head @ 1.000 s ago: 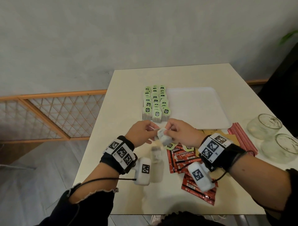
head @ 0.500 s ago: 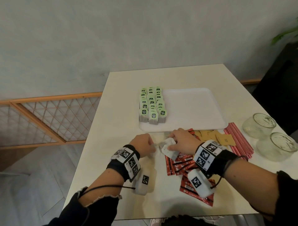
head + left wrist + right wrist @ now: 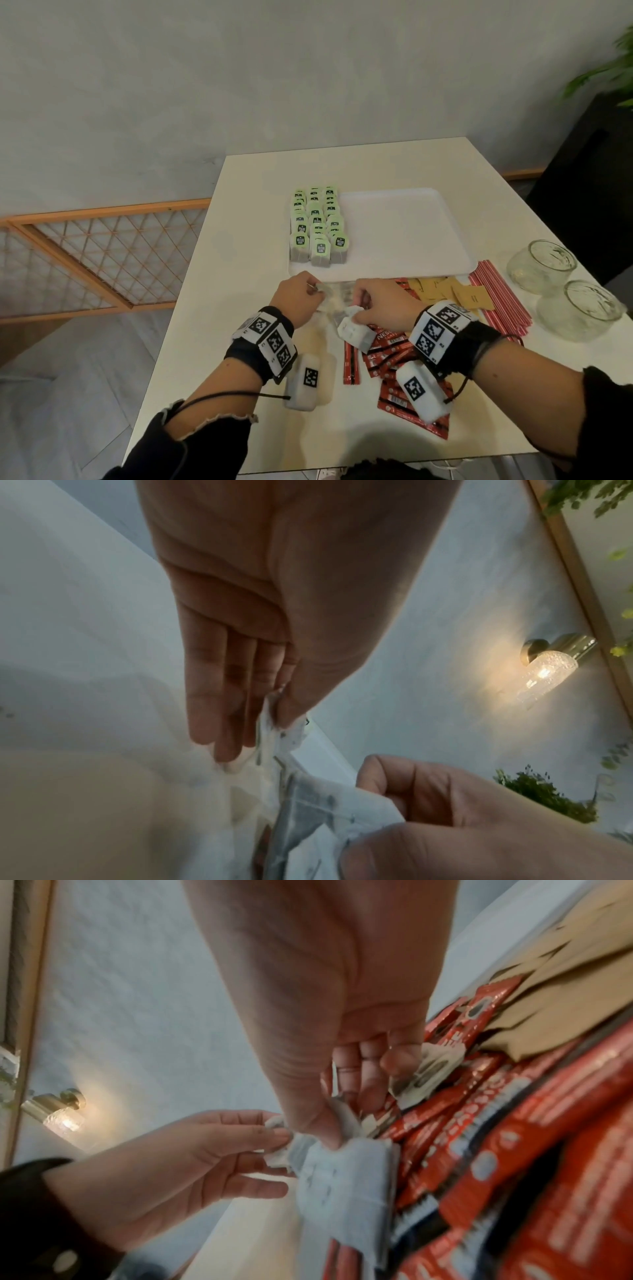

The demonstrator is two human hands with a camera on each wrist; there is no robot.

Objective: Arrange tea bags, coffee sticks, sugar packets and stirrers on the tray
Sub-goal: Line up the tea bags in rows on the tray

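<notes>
A cream-white rectangular surface (image 3: 239, 325) stands against a pale grey plaster wall (image 3: 239, 85), with a wooden lattice panel (image 3: 96, 260) low at the left, grey floorboards (image 3: 68, 394) below it and green plant leaves (image 3: 603, 75) at the upper right; the wrist views also catch a lit glass wall lamp (image 3: 544, 674). On the far half of the surface lies a flat white rectangular tray (image 3: 411, 233), and along its left side stand three rows of green-tagged tea bags (image 3: 317, 226). Just in front of the tray's near edge lie brown paper sugar packets (image 3: 455, 294), beside them to the right a bundle of red-striped stirrers (image 3: 496, 298), and nearer the person a loose heap of red coffee sticks (image 3: 387, 356). Two clear round glass jars (image 3: 561, 287) sit at the right edge. The left hand (image 3: 298, 298) and the right hand (image 3: 380, 301) meet just short of the tray, over the surface. The left hand's thumb and fingers (image 3: 219, 696) are nearly straight and pressed together, pinching the crumpled end of a small white-grey tea bag (image 3: 342, 1177). The right hand's thumb and curled fingers (image 3: 369, 1074) clamp the same tea bag from the other side, so it hangs between both hands above the coffee sticks.
</notes>
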